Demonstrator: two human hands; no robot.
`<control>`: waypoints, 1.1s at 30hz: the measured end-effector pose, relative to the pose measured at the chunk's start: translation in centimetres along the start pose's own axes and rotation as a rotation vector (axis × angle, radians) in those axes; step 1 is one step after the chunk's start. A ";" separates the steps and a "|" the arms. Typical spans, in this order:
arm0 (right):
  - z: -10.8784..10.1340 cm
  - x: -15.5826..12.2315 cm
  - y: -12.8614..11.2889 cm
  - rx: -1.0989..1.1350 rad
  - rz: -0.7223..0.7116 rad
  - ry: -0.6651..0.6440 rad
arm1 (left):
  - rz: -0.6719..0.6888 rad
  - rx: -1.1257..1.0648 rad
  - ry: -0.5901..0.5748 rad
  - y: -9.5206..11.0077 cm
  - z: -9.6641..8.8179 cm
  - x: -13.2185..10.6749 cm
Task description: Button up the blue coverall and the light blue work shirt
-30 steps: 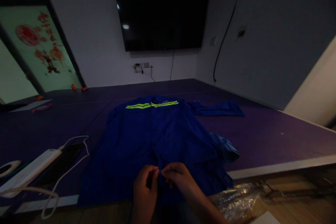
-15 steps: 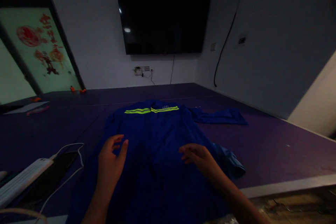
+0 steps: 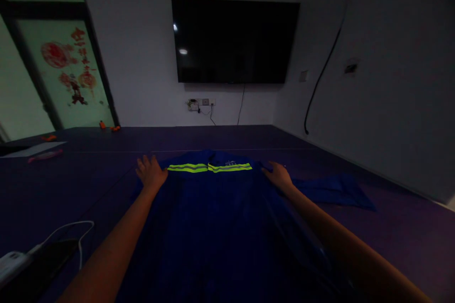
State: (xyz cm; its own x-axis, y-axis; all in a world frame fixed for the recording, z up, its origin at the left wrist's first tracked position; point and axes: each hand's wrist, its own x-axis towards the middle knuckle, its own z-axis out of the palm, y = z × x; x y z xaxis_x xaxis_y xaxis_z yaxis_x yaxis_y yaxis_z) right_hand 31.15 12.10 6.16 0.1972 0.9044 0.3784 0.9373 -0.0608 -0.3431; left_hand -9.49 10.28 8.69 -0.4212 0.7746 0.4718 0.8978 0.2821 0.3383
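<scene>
A dark blue work jacket [image 3: 213,222] lies spread front side up, its collar away from me. A yellow-green striped band [image 3: 188,168] crosses its chest, with small pale lettering above the right part. My left hand [image 3: 152,174] rests at the left shoulder, fingers spread and thumb by the band's end. At the opposite shoulder is my right hand [image 3: 279,176], its thumb and fingers apart near the cloth. One blue sleeve [image 3: 334,190] stretches out to the right, beyond my right wrist. Shadow hides the jacket's lower part.
The jacket lies on a purple surface [image 3: 106,170]. At the lower left are a white power strip [image 3: 14,262], a white cable [image 3: 81,241] and a dark flat object [image 3: 50,265]. A television [image 3: 234,40] hangs on the far wall; a black cable [image 3: 327,61] dangles at right.
Both hands have moved forward from above the jacket's middle to its shoulders, and my left fingers have spread. My view has tilted up slightly.
</scene>
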 end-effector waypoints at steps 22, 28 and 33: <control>0.0 3.0 -0.8 -0.261 -0.074 0.008 | 0.076 0.093 -0.008 -2.3 0.7 3.4; -7.2 1.8 0.2 -0.147 -0.101 0.389 | 0.161 -0.060 0.364 0.8 -7.0 3.3; -16.4 0.2 2.5 -0.167 0.030 0.662 | 0.344 -0.362 0.617 4.3 -14.3 2.0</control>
State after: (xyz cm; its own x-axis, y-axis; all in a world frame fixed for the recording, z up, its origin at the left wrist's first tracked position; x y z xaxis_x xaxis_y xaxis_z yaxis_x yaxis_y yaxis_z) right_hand 38.23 5.19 19.46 0.3083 0.4560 0.8349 0.9500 -0.1941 -0.2447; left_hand -8.33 4.94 22.67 -0.2184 0.3018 0.9280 0.9374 -0.1993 0.2855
